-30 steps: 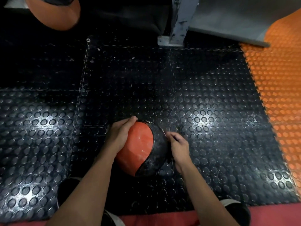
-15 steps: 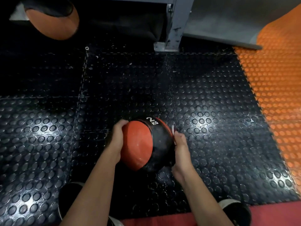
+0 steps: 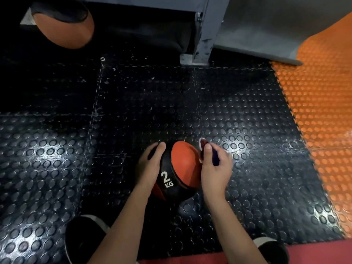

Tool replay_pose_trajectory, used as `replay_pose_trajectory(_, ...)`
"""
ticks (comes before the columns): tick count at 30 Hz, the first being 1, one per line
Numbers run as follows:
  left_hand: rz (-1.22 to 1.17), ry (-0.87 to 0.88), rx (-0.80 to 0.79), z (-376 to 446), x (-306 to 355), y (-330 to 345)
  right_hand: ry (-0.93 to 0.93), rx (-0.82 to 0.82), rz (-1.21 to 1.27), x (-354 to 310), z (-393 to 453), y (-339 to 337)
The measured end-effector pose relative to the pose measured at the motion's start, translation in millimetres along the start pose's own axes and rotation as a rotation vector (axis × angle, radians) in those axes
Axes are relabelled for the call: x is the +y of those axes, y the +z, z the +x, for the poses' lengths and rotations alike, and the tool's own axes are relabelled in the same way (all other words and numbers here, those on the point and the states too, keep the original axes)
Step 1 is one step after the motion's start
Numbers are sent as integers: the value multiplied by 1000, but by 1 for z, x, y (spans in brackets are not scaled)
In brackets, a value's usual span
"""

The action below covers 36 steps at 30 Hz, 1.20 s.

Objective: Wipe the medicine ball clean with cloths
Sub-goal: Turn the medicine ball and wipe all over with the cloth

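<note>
Medicine ball [image 3: 179, 168] down on black studded mat [image 3: 133, 101], 2 KG mark up, grey post [image 3: 203, 35] well beyond the ball. Left hand [image 3: 150, 162] cupping the ball's left side; right hand [image 3: 215, 168] pinching a cloth [image 3: 202, 146] at the ball's right edge.

We see a black studded floor mat [image 3: 133, 103], an orange mat [image 3: 323, 111] along its right edge, a grey metal post [image 3: 204, 35] at its far edge, an orange-and-black ball [image 3: 64, 29] in the far left corner, a red strip [image 3: 314, 252] at its near edge
</note>
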<state>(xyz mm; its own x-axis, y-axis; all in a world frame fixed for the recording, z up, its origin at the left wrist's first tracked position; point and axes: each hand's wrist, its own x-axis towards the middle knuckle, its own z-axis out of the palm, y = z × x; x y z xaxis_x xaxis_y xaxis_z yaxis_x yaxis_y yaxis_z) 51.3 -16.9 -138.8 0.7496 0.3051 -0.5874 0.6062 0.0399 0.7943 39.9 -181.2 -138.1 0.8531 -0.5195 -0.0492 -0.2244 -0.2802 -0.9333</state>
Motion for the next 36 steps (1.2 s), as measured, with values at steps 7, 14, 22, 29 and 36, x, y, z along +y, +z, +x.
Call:
replay_pose_trajectory(7, -71, 6, -34, 2, -7, -11, 497, -221, 109, 32, 18, 4)
replay_pose_trajectory(14, -68, 1, -50, 6, -5, -11, 379, -281, 224, 28, 17, 2)
replay_pose_trajectory(22, -2, 21, -79, 10, -6, -18, 344, -355, 201, 16, 28, 7)
replay_pose_trajectory(29, 366, 112, 192, 10, 14, -20, 584, -303, 136, 38, 16, 3)
replay_pose_trajectory(36, 299, -145, 244, -2, 41, 8, 395, -274, 200, 26, 0, -1)
